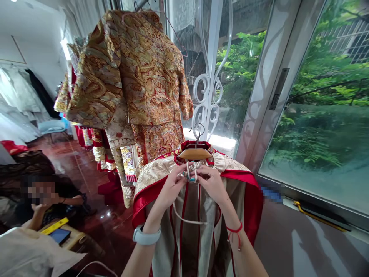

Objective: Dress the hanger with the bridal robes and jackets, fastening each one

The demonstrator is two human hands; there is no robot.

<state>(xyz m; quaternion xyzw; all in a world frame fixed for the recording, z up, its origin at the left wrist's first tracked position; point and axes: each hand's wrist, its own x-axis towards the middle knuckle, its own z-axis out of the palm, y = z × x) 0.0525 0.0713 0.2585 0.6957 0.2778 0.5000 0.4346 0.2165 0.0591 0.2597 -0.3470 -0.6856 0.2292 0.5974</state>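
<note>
At the neck of the garment (192, 204), just below the hanger (194, 154), a pale cord (184, 220) is pinched between the fingertips of the left hand (174, 181) and the right hand (211, 181), fingers drawn narrow. The garment is hung near the window (317, 127), probably so its weight is borne and both hands are freed for the cord. Small loops are raised; a loose length is draped over the lining (207, 204). Garment look: pale patterned shoulders, red satin edges, grey lining striped by red piping.
</note>
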